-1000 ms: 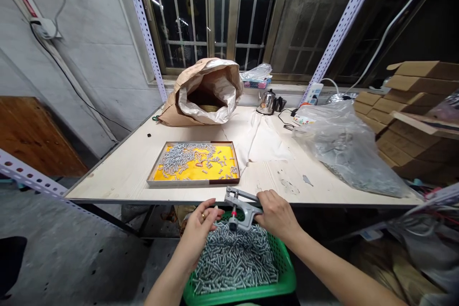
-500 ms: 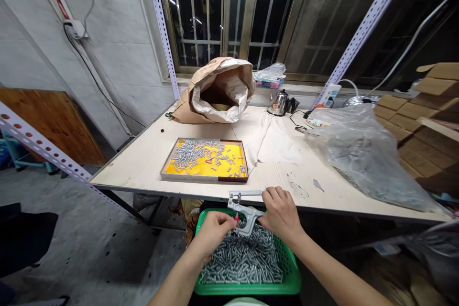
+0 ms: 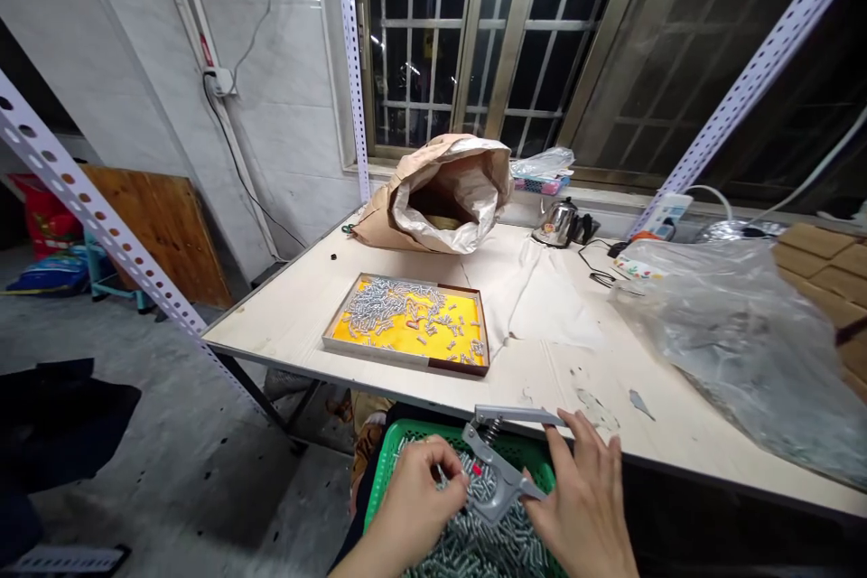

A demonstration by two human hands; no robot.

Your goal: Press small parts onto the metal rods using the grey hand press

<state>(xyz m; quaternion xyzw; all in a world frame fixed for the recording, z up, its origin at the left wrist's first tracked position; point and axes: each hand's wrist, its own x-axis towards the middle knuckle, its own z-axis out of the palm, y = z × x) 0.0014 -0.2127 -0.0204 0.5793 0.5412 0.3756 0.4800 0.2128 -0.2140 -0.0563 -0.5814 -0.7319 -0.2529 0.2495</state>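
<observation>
My right hand (image 3: pixel 586 501) holds grey hand-press pliers (image 3: pixel 501 468), its fingers loosely spread about the two handles, which stand well apart. A small red part (image 3: pixel 477 470) shows at the jaws. My left hand (image 3: pixel 424 492) is closed in a pinch beside the jaws; what its fingertips hold, if anything, is too small to make out. Beneath both hands is a green plastic basket (image 3: pixel 380 470) full of small silvery screw-like metal pieces (image 3: pixel 491 546). Beyond them on the table lies a shallow tray (image 3: pixel 393 361) with a yellow bottom and many small metal pieces, mostly heaped at its left.
An open brown paper sack (image 3: pixel 389 221) lies on the table (image 3: pixel 284 312) behind the tray. A steel kettle (image 3: pixel 556 224) stands near the window. Clear plastic sheeting (image 3: pixel 738 352) and cardboard boxes (image 3: pixel 823 262) are at right. A perforated metal post (image 3: pixel 122 244) crosses at left.
The fingers of my right hand have loosened and the pliers' handles have spread apart. My left hand has drawn slightly back from the jaws. The camera view has shifted, so everything appears lower and further right.
</observation>
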